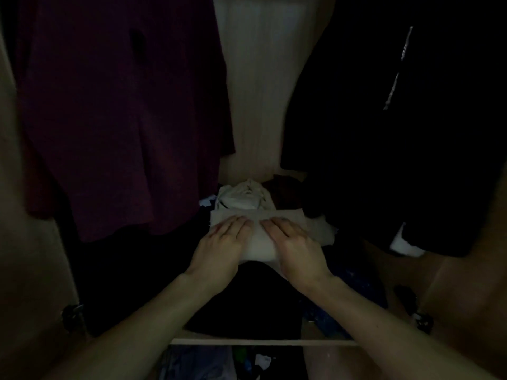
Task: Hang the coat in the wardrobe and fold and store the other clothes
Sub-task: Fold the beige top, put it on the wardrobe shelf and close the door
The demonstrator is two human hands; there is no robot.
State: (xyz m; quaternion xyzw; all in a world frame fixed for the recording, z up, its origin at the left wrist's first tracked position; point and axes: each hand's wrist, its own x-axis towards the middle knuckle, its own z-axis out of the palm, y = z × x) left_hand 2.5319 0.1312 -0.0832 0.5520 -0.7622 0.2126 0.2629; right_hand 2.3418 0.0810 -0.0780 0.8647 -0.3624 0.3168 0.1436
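Head view, inside a dim wardrobe: the left hand (pixel 222 242) and the right hand (pixel 293 245) both lie palm-down on a folded pale cloth (pixel 258 239); the fingers (pixel 241 223) of each hand are straight and held close together, pressed flat on the fabric and pinching nothing; the two sets of fingertips point towards each other and are just apart at the middle of the cloth.

The folded cloth sits on top of a pile of dark clothes (pixel 247 297) on the wardrobe shelf (pixel 260 342), roughly at the centre of the shelf; just behind it, on the far side, lies a crumpled white garment (pixel 244 197), touching the cloth's far edge; a dark brown item (pixel 285 193) lies just right of that white garment.

A maroon garment (pixel 118 119) hangs at the left, its hem reaching down near the pile; a black zipped coat (pixel 411 160) hangs at the right, its pale zip (pixel 397 69) running down the front; something white (pixel 406 245) shows below the coat's hem, too dark to identify.

The light wooden back panel (pixel 258 91) shows between the two hanging garments; a door hinge (pixel 72 314) is at the near left and another hinge (pixel 422 319) at the near right; more clothes lie below the shelf edge, too dark to tell apart.
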